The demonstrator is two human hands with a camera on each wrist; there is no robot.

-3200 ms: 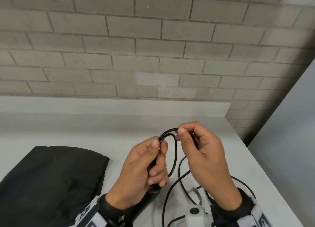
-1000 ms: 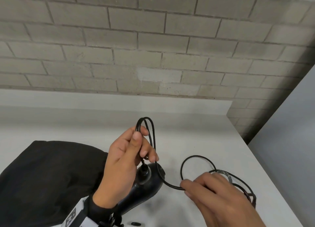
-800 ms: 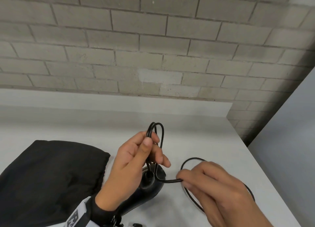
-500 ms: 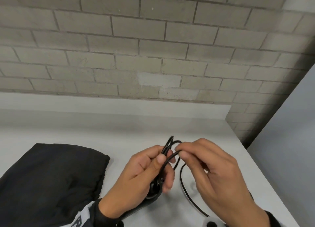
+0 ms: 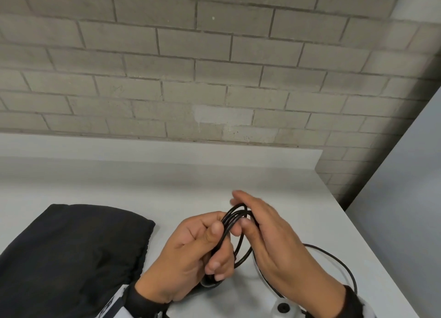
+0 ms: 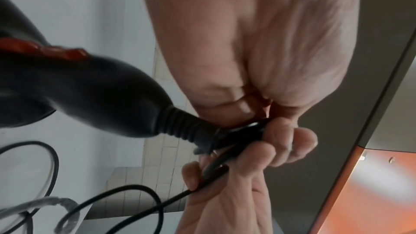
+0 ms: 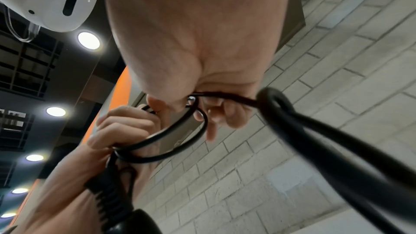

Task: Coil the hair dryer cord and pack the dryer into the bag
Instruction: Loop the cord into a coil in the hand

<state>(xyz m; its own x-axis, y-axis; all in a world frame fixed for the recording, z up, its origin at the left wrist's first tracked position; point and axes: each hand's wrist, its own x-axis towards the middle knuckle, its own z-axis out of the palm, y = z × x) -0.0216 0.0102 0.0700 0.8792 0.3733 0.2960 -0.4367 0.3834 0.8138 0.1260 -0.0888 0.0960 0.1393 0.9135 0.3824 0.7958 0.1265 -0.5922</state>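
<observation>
Grey brick wall stands behind the white table (image 5: 286, 181); the bag (image 5: 71, 253) lies at 9 o'clock. Left hand (image 5: 191, 248) clenches the cord (image 5: 235, 218) loops. Left wrist view: dryer (image 6: 85, 84) hangs below. Right wrist view: right hand (image 7: 198, 63) pinches cord; better lay each loop equal.

hair dryer (image 6: 74, 84) body cut off; right hand (image 5: 274, 241) fingertips blurred

2 hands (image 5: 191, 253), 1 dryer (image 6: 74, 93), 1 bag (image 5: 71, 258).

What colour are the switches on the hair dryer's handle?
Red switches on the black hair dryer; clearest in the left wrist view.
</observation>
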